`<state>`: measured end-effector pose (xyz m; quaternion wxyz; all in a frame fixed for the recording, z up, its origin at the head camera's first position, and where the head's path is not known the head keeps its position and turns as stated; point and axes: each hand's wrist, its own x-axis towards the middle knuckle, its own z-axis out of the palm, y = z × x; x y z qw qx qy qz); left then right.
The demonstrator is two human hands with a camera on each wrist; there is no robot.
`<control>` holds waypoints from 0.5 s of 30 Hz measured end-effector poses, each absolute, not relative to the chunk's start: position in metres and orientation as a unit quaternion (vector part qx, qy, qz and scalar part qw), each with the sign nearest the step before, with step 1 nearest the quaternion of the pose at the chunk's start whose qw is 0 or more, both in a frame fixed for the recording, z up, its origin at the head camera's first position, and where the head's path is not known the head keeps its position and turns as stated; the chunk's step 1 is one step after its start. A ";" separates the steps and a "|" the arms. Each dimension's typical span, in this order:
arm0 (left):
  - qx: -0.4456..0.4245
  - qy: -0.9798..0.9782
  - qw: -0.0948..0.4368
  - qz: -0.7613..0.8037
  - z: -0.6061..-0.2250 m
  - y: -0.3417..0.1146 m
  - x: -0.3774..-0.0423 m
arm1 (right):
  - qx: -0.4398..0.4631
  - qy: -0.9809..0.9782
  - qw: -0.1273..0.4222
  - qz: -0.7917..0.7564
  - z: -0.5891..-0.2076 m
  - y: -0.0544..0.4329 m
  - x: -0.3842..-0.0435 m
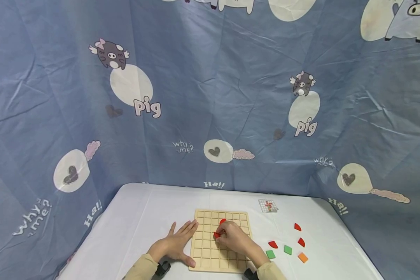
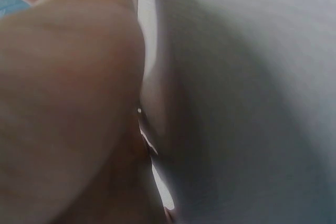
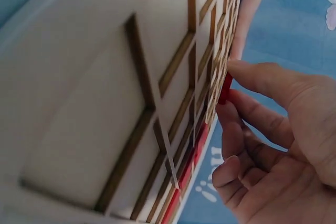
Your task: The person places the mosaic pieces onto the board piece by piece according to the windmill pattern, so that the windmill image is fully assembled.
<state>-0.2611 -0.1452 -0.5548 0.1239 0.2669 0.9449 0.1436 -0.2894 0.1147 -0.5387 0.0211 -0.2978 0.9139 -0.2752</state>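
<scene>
A wooden grid board [image 1: 204, 264] with square cells lies flat on the white table. My right hand [image 1: 233, 238] is over its middle and pinches a red piece [image 1: 216, 235] between thumb and fingertips; the right wrist view shows that red piece [image 3: 226, 88] right at the board's surface. Another red piece [image 1: 222, 221] sits in a cell farther up, partly covered by the right hand. My left hand [image 1: 177, 243] rests with fingers spread along the board's left edge, thumb at the lower left corner. In the left wrist view the left hand [image 2: 68, 93] fills one side.
Right of the board lie red quarter-round pieces [image 1: 273, 244], green squares [image 1: 288, 250] and an orange square [image 1: 303, 257]. A small pattern card [image 1: 268, 206] with a red pinwheel picture lies behind them. A blue printed cloth [image 1: 196, 116] hangs around the white table [image 1: 143, 210].
</scene>
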 end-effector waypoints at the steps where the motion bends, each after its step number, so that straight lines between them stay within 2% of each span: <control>1: 0.267 0.945 0.124 0.143 -0.555 -0.145 -0.261 | -0.298 0.915 0.022 -0.272 -0.540 0.114 -0.289; 15: 0.269 0.944 0.126 0.146 -0.555 -0.145 -0.262 | -0.295 0.918 0.022 -0.265 -0.544 0.108 -0.294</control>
